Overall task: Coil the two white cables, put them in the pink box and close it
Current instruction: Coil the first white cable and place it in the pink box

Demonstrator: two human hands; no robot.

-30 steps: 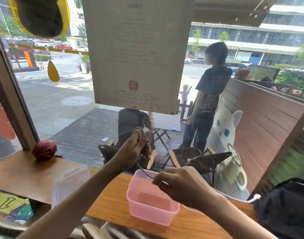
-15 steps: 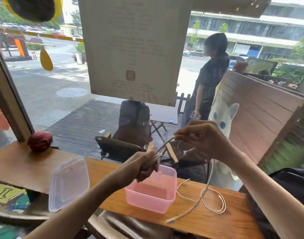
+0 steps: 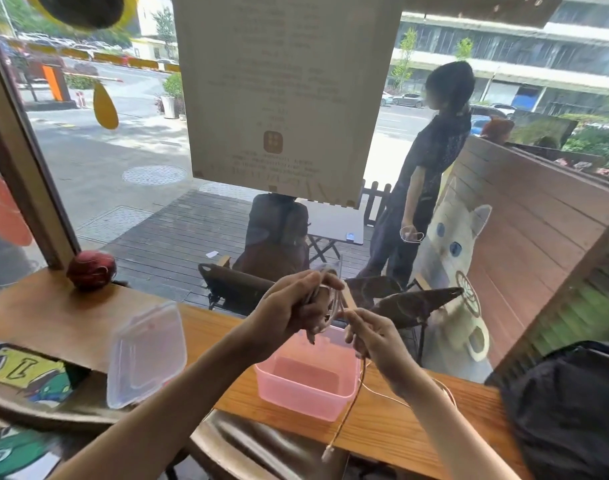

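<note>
Red yarn ball [image 3: 91, 270] far left on the wooden surface [image 3: 64, 317] by the window frame. Clear lid [image 3: 146, 353] lies off the box, left of it, hanging over the surface's near edge. Left hand [image 3: 292, 308] raised above the pink box [image 3: 308, 382], grip clamped round a bundle of white cable loops [image 3: 330, 299]. Box open, sits on the surface near its front edge; inside hard to see, looks bare. Right hand [image 3: 372, 336] just right of the left, nearly touching, grip pinched on the same cable below the loops. Cable tail [image 3: 346, 414] hangs down from the right hand past the box's right side, plug end dangling off the surface edge. Thin second cable strand [image 3: 448, 391] lies on the surface behind the right wrist. Dark bag [image 3: 566, 410] at far right.
</note>
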